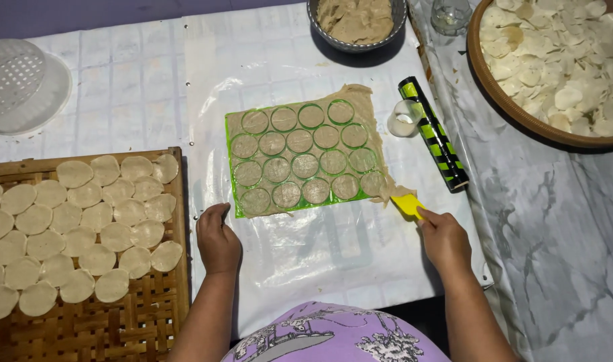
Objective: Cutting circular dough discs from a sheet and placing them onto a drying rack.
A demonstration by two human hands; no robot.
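- Covering the work surface in the head view is a clear plastic sheet (306, 255) laid over a white squared cloth (125, 87), with a grey marbled covering (554, 221) to the right.
- On the sheet lies a green stencil (236, 181) with rows of round holes, smeared over with beige dough (360, 97) that spills past its top right corner and right edge.
- A woven tray (165, 302) sits at the left, touching the sheet's edge, holding overlapping rows of pale dough discs (85, 228).
- A white plastic basket (18, 80) rests upside down at the far left.
- A grey bowl (357, 45) of dough stands at the top, well above the stencil.
- A small cup (404, 119) and a black-and-green roller (432, 134) lie just right of the stencil, the two side by side.
- A round basket (494, 87) at the top right is heaped with dried discs; a glass (451, 13) stands near its left rim.
- The left hand (217, 240) rests knuckles-up on the sheet just below the stencil's lower left corner, fingers curled loosely and pressing down, gripping nothing.
- The right hand (444, 240) reaches forward from the lower right, fingers pinched on a yellow scraper (407, 204).
- The scraper's blade meets the dough at the stencil's lower right corner.
- A purple patterned garment (326, 335) fills the bottom edge between both forearms.
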